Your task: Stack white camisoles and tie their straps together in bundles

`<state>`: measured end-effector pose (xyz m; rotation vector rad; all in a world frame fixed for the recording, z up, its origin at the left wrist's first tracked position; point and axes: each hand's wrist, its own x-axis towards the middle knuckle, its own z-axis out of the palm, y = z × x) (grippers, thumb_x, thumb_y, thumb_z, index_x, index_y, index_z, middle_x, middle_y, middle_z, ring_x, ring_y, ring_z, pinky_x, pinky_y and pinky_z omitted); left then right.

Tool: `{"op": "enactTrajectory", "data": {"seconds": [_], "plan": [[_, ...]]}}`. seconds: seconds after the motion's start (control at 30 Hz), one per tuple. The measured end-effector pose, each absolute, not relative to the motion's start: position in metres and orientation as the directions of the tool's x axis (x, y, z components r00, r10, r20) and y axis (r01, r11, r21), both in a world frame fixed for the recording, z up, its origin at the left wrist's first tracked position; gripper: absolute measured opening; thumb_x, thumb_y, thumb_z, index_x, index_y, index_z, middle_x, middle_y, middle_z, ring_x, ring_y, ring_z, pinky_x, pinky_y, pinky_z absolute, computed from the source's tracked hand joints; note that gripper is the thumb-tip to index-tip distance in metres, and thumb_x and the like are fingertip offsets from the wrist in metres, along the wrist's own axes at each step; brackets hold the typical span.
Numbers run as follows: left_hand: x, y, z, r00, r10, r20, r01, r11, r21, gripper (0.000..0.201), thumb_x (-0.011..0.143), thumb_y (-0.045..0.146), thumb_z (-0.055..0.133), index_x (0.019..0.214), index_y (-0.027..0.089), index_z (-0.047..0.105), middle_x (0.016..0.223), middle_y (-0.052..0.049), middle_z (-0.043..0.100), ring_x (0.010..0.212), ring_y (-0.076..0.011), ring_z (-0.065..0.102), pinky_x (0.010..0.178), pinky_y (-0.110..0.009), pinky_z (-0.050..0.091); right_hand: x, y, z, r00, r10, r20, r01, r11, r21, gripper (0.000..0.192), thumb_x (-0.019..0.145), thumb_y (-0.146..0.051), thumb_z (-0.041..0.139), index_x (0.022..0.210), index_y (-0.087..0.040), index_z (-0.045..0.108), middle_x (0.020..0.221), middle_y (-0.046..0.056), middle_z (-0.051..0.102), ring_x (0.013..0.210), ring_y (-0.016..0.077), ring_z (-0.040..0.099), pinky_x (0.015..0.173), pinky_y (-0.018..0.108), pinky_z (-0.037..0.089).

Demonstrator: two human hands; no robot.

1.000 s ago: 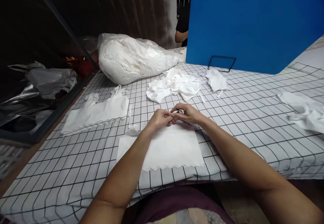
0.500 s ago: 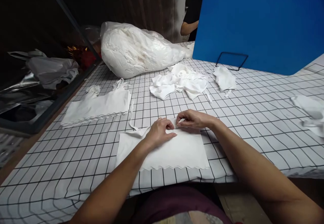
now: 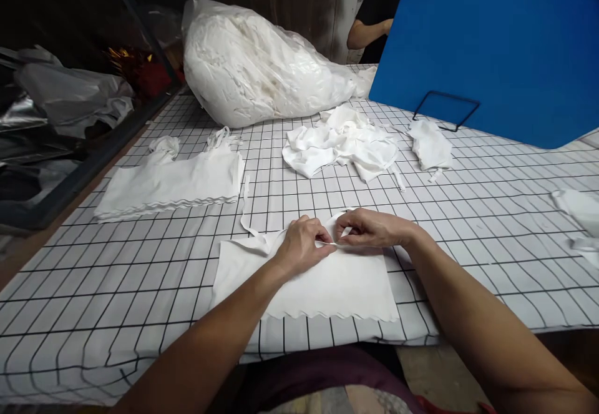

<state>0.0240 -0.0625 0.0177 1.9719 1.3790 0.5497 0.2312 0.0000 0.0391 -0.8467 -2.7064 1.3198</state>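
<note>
A flat white cloth bag (image 3: 327, 286) with a scalloped lower edge lies in front of me on the grid-patterned table (image 3: 468, 214). My left hand (image 3: 302, 245) pinches the bag's white drawstring (image 3: 255, 236) at its top edge. My right hand (image 3: 369, 230) pinches the same string just to the right, fingertips nearly meeting the left ones. One loose end of the string trails away to the left.
A stack of flat white bags (image 3: 173, 180) lies at the left. Crumpled white bags (image 3: 344, 142) and a single one (image 3: 430, 145) lie further back. A big plastic sack of white cloth (image 3: 257, 64), a blue board (image 3: 491, 39) and another person's arm (image 3: 367, 30) stand behind.
Both hands slid slightly down onto the bag's top edge and kept working the drawstring. The camera tilted and shifted, so everything appears lower and closer.
</note>
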Motion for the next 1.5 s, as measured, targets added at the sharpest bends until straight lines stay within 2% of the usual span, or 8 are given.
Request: {"op": "enactTrajectory", "data": {"seconds": [0.37, 0.57, 1.0, 1.13, 1.3, 1.5], "plan": [[0.027, -0.060, 0.019, 0.371, 0.928, -0.038, 0.663, -0.236, 0.711, 0.015, 0.080, 0.025, 0.067, 0.066, 0.019, 0.065, 0.079, -0.003, 0.069, 0.087, -0.0214, 0.056, 0.083, -0.036, 0.045, 0.224, -0.005, 0.037, -0.895, 0.440, -0.069, 0.357, 0.617, -0.702, 0.012, 0.090, -0.022, 0.053, 0.086, -0.015, 0.061, 0.078, 0.003, 0.062, 0.066, 0.0122, 0.050, 0.063, 0.026, 0.039], [0.026, -0.058, 0.021, 0.407, 0.912, -0.050, 0.662, -0.257, 0.704, 0.006, 0.077, 0.019, 0.067, 0.072, 0.019, 0.065, 0.081, -0.003, 0.069, 0.091, -0.0217, 0.057, 0.085, -0.036, 0.045, 0.227, -0.002, 0.032, -0.914, 0.400, -0.062, 0.320, 0.619, -0.718, 0.020, 0.096, -0.027, 0.046, 0.093, -0.014, 0.060, 0.083, 0.005, 0.062, 0.072, 0.0142, 0.051, 0.066, 0.028, 0.039], [0.027, -0.055, 0.027, 0.438, 0.894, -0.099, 0.682, -0.258, 0.684, 0.013, 0.078, 0.020, 0.067, 0.069, 0.019, 0.058, 0.087, -0.004, 0.068, 0.095, -0.0231, 0.057, 0.085, -0.036, 0.044, 0.225, -0.003, 0.026, -0.906, 0.423, 0.000, 0.312, 0.667, -0.677, 0.017, 0.097, -0.023, 0.043, 0.096, -0.014, 0.058, 0.085, 0.005, 0.059, 0.074, 0.0142, 0.051, 0.070, 0.029, 0.042], [0.027, -0.056, 0.029, 0.434, 0.893, -0.118, 0.697, -0.250, 0.672, 0.015, 0.077, 0.019, 0.065, 0.068, 0.019, 0.053, 0.084, -0.003, 0.067, 0.095, -0.0231, 0.056, 0.083, -0.035, 0.045, 0.221, -0.006, 0.025, -0.902, 0.429, 0.052, 0.281, 0.673, -0.685, 0.016, 0.097, -0.022, 0.044, 0.097, -0.014, 0.058, 0.089, 0.006, 0.062, 0.077, 0.0145, 0.054, 0.071, 0.028, 0.044], [0.028, -0.057, 0.030, 0.397, 0.909, -0.125, 0.726, -0.228, 0.649, 0.011, 0.076, 0.020, 0.065, 0.071, 0.019, 0.055, 0.078, -0.005, 0.062, 0.091, -0.0241, 0.057, 0.080, -0.036, 0.045, 0.214, -0.009, 0.024, -0.890, 0.437, 0.130, 0.228, 0.674, -0.702, 0.017, 0.096, -0.026, 0.048, 0.092, -0.014, 0.060, 0.087, 0.005, 0.063, 0.075, 0.0131, 0.056, 0.070, 0.027, 0.044], [0.026, -0.057, 0.019, 0.417, 0.907, -0.057, 0.679, -0.269, 0.684, 0.017, 0.077, 0.023, 0.069, 0.068, 0.019, 0.056, 0.078, -0.002, 0.065, 0.091, -0.0230, 0.055, 0.084, -0.038, 0.044, 0.234, 0.000, 0.042, -0.865, 0.502, -0.010, 0.360, 0.604, -0.711, 0.018, 0.090, -0.023, 0.057, 0.103, -0.016, 0.067, 0.091, 0.005, 0.068, 0.071, 0.0124, 0.057, 0.063, 0.025, 0.042]]}}
